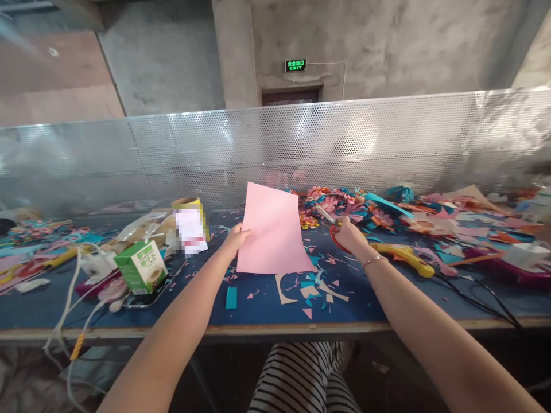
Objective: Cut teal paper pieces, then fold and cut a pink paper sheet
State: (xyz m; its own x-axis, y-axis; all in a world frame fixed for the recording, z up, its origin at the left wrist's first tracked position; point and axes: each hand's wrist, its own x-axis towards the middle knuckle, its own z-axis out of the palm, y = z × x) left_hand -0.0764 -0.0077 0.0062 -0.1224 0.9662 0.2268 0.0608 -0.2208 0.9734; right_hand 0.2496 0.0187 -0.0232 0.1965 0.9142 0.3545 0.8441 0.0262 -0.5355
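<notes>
A pink sheet of paper (273, 232) is held upright over the blue table by my left hand (236, 240), which pinches its left edge. The sheet curves slightly at its lower right corner. To the right, my right hand (348, 234) grips a pair of scissors (328, 217) with orange-red handles, its metal blades pointing up and left toward the sheet but apart from it. Small paper scraps (310, 287) in blue, pink and cream lie on the table below the sheet.
A green drink carton (141, 267) stands at the left near white cables (71, 287). Behind it is a roll of tape (187, 202). A yellow glue gun (407, 258) lies right of my right wrist. Heaped colored paper (430, 221) fills the right side before a perforated metal screen (301, 137).
</notes>
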